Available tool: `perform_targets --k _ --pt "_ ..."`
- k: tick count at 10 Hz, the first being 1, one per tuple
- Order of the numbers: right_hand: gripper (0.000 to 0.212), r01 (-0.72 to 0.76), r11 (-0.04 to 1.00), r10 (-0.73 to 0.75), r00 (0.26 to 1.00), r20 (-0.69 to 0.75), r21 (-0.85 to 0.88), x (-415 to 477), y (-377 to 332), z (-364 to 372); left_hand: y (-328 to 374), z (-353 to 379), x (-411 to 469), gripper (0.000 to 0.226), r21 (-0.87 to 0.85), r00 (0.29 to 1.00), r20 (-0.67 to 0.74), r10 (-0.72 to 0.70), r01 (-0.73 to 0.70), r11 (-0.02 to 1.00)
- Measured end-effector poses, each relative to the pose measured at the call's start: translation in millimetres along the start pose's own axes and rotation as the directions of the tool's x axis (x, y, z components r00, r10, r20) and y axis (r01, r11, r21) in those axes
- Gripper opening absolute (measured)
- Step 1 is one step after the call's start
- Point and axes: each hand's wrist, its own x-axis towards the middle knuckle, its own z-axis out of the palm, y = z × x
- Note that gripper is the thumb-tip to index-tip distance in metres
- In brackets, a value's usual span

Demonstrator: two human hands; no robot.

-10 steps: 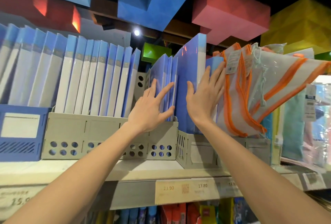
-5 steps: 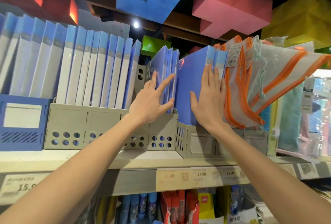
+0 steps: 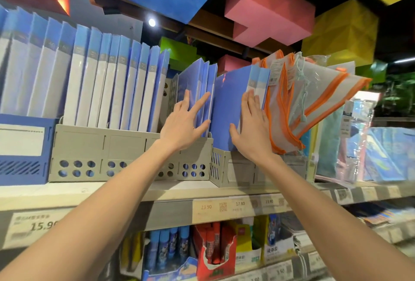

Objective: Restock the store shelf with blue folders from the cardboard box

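Blue folder (image 3: 226, 105) sank lower under right hand (image 3: 253, 132)

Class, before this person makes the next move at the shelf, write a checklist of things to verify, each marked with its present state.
1. Left hand steadies the leaning folders: ok.
2. Right hand flat on the blue folder spine: ok.
3. Folder seated in the grey tray: cannot tell, the wall hides its bottom.
4. Space right of it: cannot tell, orange-edged pouches cover that.
5. Cardboard box within reach: cannot tell, out of view.
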Motion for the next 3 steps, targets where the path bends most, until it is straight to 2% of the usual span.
perform_targets --k 1,2,3 --pt "0.081 -0.042 0.999 0.041 0.997 0.07 0.022 -2 -2 -13 6 1 -1 0.073 -0.141 0.997 0.062 -0.056 0.064 0.988" --pt "0.067 -0.052 0.992 0.039 0.993 0.111 0.115 -9 -12 -29 11 -3 -10 0.065 -0.284 0.994 0.045 -0.099 0.107 0.953" --pt "0.051 -0.164 0.969 0.132 0.976 0.172 0.183 -21 -19 -46 18 -15 -25 0.054 -0.378 0.986 0.005 -0.165 0.155 0.913"
